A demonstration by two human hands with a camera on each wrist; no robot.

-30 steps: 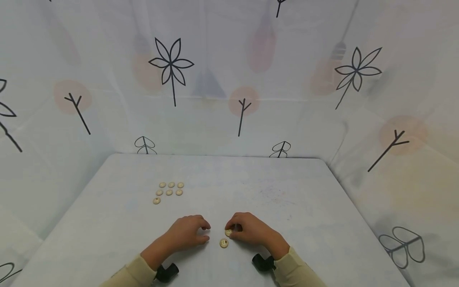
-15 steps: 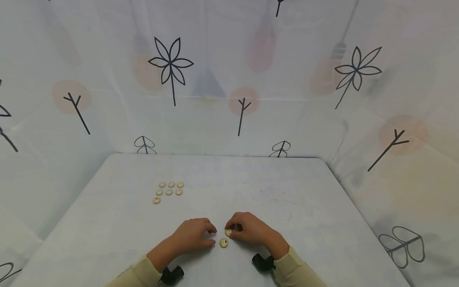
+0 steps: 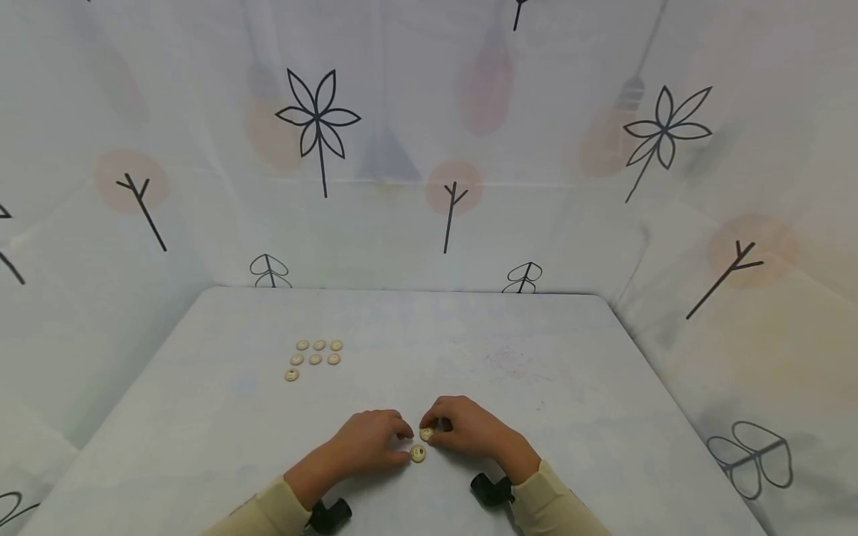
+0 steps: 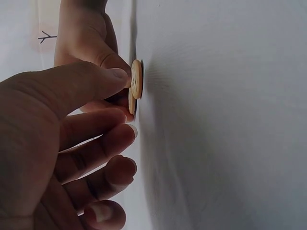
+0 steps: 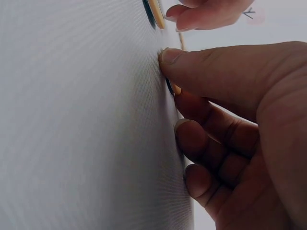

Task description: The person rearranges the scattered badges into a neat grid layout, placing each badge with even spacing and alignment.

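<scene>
Nine wooden buttons, two hands, one table.

In the right wrist view, the right hand covers most of the far button; only a sliver shows. The near button appears edge-on, face unreadable. The button group is too small to resolve hole detail. Both forearms exit the frame bottom.

Seven small round beige wooden buttons lie grouped on the far-left part of the pale white table. A white fabric backdrop printed with black line-drawn plants rises behind.
</scene>
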